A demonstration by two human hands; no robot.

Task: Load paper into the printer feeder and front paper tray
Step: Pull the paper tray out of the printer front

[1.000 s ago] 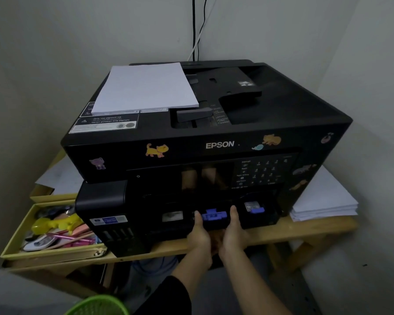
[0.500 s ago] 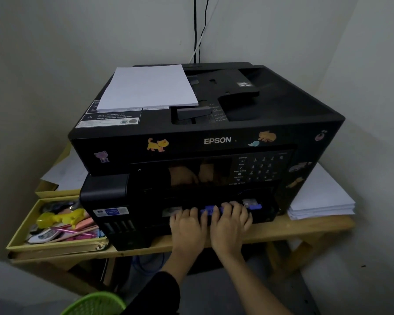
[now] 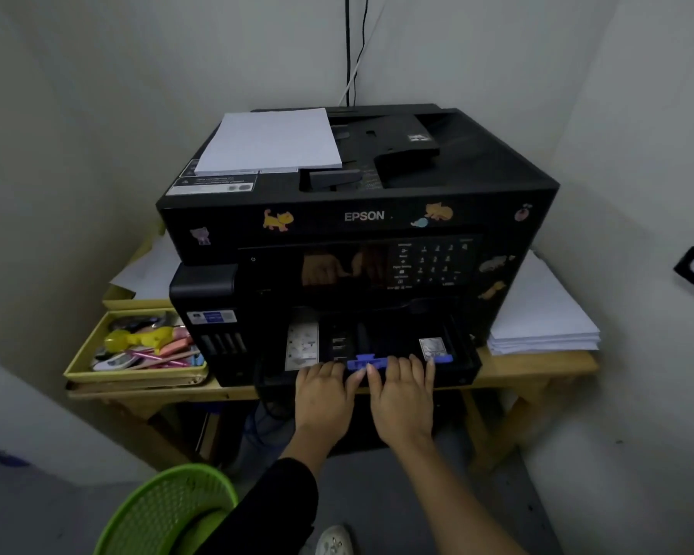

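In a pale-walled corner, a wooden table (image 3: 537, 364) bears the printer (image 3: 361, 218), whose front tray (image 3: 463, 364) lies under the flat, open-fingered left hand (image 3: 323, 398) and right hand (image 3: 403, 398).

Pale plastered walls (image 3: 97, 114) meet in a dim corner where a light wooden table (image 3: 537, 372) stands on a grey floor (image 3: 377, 494), cables (image 3: 351, 46) hanging above.
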